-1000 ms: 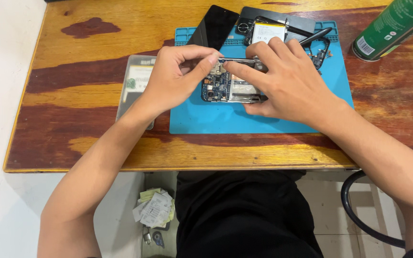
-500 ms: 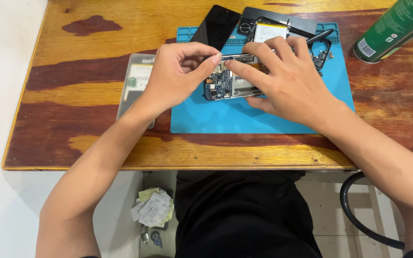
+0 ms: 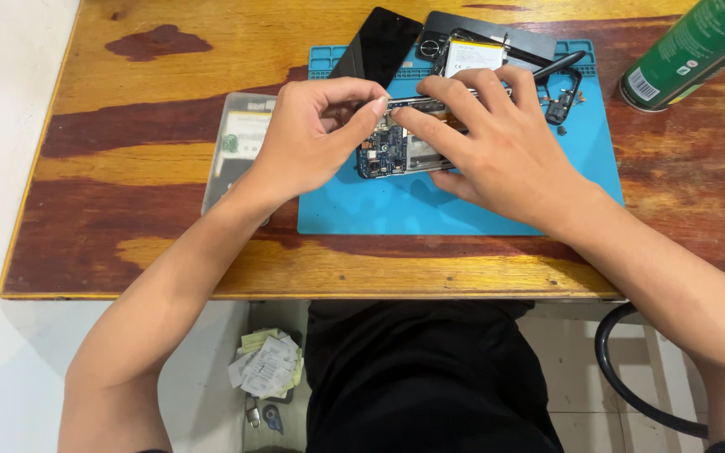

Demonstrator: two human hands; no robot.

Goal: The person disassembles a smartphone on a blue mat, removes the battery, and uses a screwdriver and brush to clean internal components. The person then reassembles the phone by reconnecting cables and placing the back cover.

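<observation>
Blue silicone covers the middle of the table: a repair mat (image 3: 463, 210) lies flat on the worn wooden tabletop (image 3: 169, 92), and both of the person's hands meet above it. Between them sits an opened phone (image 3: 396, 153), its green-blue circuit board facing up, held just over the mat's upper half. The left hand (image 3: 308, 138) curls in from the left side, thumb and forefinger pinched together at the phone's top edge, where a thin metal strip (image 3: 413, 101) runs across; whether the fingers clamp the strip itself or only the frame I cannot tell. The right hand (image 3: 497, 147) lies spread over the phone's right part, fingers bent down onto it and the thumb tucked beneath, so it grips the body from that side.

Behind the hands, at the mat's far edge, a black glass panel (image 3: 379, 46) leans off the mat onto the wood. Just beside it rests another opened handset (image 3: 476, 54) with a white-labelled battery showing. A small black frame piece (image 3: 562, 88) lies to the right of that, near the mat's corner. A clear plastic case (image 3: 241, 143) sits on the wood to the left, partly under the left wrist. A green spray can (image 3: 694, 50) lies tilted at the table's upper right, well apart from the hands.
</observation>
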